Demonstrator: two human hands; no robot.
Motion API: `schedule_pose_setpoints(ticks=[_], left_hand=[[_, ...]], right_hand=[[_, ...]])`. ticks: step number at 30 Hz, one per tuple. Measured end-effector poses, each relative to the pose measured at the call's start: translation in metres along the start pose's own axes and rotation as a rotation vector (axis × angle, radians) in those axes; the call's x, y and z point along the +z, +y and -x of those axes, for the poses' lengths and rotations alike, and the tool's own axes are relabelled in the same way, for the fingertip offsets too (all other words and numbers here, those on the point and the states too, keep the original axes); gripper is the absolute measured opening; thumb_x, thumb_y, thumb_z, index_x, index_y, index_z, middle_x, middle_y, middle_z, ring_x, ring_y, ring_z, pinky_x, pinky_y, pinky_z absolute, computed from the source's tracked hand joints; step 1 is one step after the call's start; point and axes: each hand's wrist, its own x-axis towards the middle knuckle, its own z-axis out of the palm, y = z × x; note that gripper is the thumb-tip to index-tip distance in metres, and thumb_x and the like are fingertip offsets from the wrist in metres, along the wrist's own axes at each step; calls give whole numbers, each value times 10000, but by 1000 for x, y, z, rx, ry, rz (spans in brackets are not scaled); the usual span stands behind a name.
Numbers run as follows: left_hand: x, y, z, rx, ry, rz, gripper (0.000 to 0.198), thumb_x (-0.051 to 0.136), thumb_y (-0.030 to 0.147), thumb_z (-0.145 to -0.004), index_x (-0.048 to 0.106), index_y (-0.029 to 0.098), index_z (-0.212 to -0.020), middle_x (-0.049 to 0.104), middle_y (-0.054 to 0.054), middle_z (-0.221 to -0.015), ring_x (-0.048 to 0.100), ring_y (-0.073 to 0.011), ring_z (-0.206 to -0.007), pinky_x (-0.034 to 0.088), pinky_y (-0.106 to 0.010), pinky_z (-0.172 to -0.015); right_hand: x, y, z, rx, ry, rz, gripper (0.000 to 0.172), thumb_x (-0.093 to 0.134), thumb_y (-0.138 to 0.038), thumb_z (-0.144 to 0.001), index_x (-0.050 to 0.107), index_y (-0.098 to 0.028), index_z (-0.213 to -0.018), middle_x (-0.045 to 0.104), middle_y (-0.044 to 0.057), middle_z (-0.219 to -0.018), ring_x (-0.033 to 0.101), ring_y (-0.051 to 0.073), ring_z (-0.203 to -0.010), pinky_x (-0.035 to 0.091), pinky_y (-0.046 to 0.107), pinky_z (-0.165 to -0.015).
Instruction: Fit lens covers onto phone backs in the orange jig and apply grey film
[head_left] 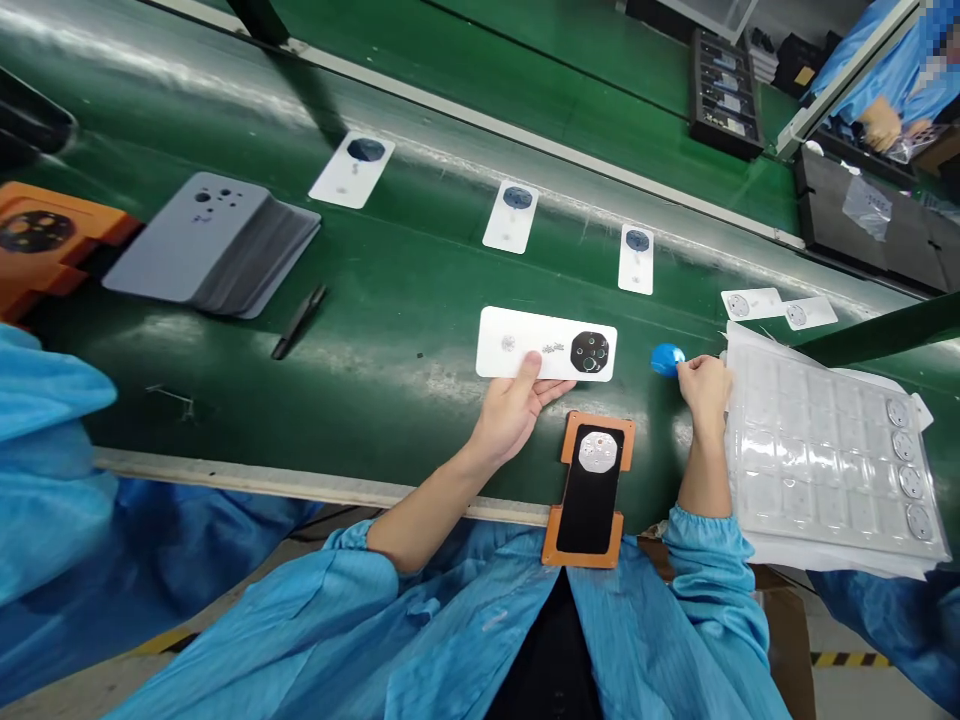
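Left hand (510,420): gripping a white panel (532,342) by its near long edge, thumb on the upper face, fingers beneath; panel lies crosswise above the green counter (382,370), its black camera patch (589,352) at the right end. Right hand (705,385): fingertips pinched on a small, shiny blue piece (664,360), just right of the panel and apart from it. Between the forearms, near the counter's front edge, an orange fixture (628,440) with a black inset (589,510) and a silvery disc (598,452) at its far end. Right of the right hand, a clear compartmented tray (825,440); four round parts (902,445) visible down its right-hand column. Farther back, three white panels with dark patches (511,217) lie spaced apart in a row. Left side of counter: fanned stack of grey panels (217,240), with a black pen (298,322) lying near it, tilted.
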Motion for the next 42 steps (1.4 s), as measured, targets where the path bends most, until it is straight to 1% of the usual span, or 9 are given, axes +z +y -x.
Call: schedule_pose_setpoints(ticks=[3, 6, 9, 13, 19, 23, 29, 36, 42], left_hand=[[-7, 8, 16, 64, -55, -286, 507, 632, 518, -952, 667, 139, -1287, 668, -138, -1350, 656, -311, -1237, 566, -490, -1060], [-15, 13, 38, 306, -345, -747, 397, 497, 377, -1041, 650, 158, -1336, 675, -120, -1344, 633, -281, -1275, 536, -436, -1104], [-20, 11, 59, 744, -718, -1138, 447, 467, 179, -1033, 503, 146, -1478, 622, -152, -1410, 588, -270, -1334, 504, -437, -1138], [-21, -6, 78, 1041, -822, -1582, 488, 475, 56, -986, 446, 50, -1474, 632, -203, -1374, 597, -278, -1321, 521, -419, -1123], [-19, -22, 83, 1116, -822, -1726, 392, 500, 36, -958, 530, -8, -1346, 655, -221, -1329, 637, -293, -1266, 537, -407, -1100], [-22, -24, 79, 1102, -827, -1735, 396, 475, 33, -965, 526, -1, -1357, 657, -219, -1328, 632, -284, -1275, 532, -387, -1101], [-29, -30, 68, 975, -840, -1804, 368, 446, 51, -989, 565, 73, -1336, 645, -198, -1358, 616, -278, -1300, 509, -411, -1120], [-35, -37, 64, 972, -829, -1883, 337, 534, 146, -967, 582, 98, -1297, 558, -250, -1444, 512, -347, -1398, 450, -501, -1159], [-39, -36, 68, 769, -933, -1857, 640, 671, 259, -860, 476, 62, -1438, 397, -296, -1557, 341, -420, -1492, 338, -614, -1206]], right_hand=[[-7, 9, 4, -27, 51, 43, 94, 589, -270, -778, 614, -190, -735, 669, 90, -757, 637, 277, -830, 461, 389, -798], [-28, 13, 39, -155, 119, -43, 166, 592, -348, -854, 629, -188, -881, 669, 53, -799, 632, 227, -778, 503, 382, -793], [-47, 16, 93, -538, -34, -235, 230, 607, -335, -914, 647, -203, -1098, 714, 74, -996, 683, 204, -831, 575, 362, -772], [-44, 27, 156, -1105, -177, -180, 426, 503, -88, -964, 598, -214, -1359, 682, 126, -1302, 637, 253, -1237, 575, 417, -1006], [-11, 45, 173, -1224, -48, -133, 478, 504, -47, -981, 552, -147, -1446, 705, 152, -1290, 648, 283, -1259, 595, 424, -1044], [-6, 47, 166, -1206, -82, -175, 473, 467, -87, -1009, 548, -212, -1458, 701, 110, -1309, 658, 271, -1249, 608, 434, -1038], [-2, 48, 165, -1271, -58, -60, 470, 503, -31, -974, 567, -132, -1429, 698, 160, -1297, 666, 299, -1232, 599, 444, -1044], [6, 44, 172, -1169, -168, 82, 620, 395, -34, -963, 340, -100, -1576, 496, 182, -1518, 436, 316, -1454, 444, 539, -1186], [6, 50, 183, -1122, -262, 107, 766, 418, -101, -899, 167, -65, -1622, 348, 191, -1607, 327, 346, -1510, 394, 568, -1210]])
